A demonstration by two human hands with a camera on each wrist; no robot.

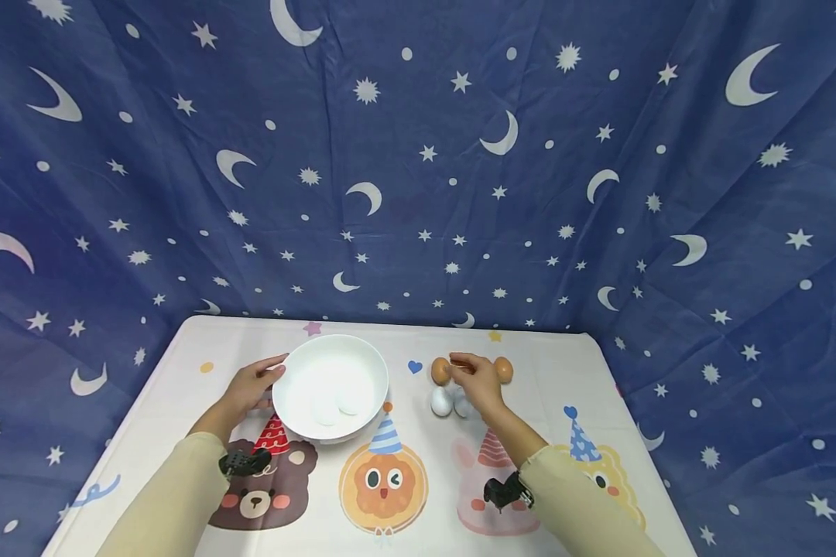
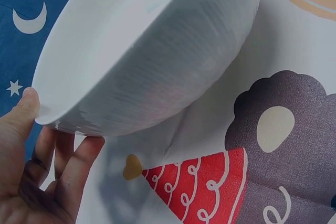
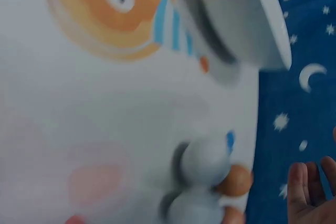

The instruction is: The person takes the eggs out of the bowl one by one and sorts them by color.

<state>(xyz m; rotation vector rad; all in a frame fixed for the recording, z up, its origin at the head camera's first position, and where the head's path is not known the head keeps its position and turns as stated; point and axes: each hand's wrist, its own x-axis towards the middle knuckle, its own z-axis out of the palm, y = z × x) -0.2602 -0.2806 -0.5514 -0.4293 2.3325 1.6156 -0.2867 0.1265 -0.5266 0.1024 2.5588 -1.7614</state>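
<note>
My left hand (image 1: 249,384) grips the left rim of a large white bowl (image 1: 299,363), thumb on the rim and fingers under its outer wall. The left wrist view shows this hold on the bowl (image 2: 173,77) closely. Two white eggs (image 1: 349,404) lie inside the bowl. Over a small group of eggs to the right hovers my right hand (image 1: 479,381), its fingers loosely extended. Beside it are a brown egg (image 1: 440,370) on the left, another brown egg (image 1: 503,370) on the right, and two white eggs (image 1: 442,401) nearer me, one partly hidden by the hand.
A white tablecloth (image 1: 543,371) printed with cartoon animal faces covers the table. Behind it and at both sides hangs a dark blue curtain (image 1: 404,232) with moons and stars. Black wrist cameras (image 1: 505,491) sit at both sleeves.
</note>
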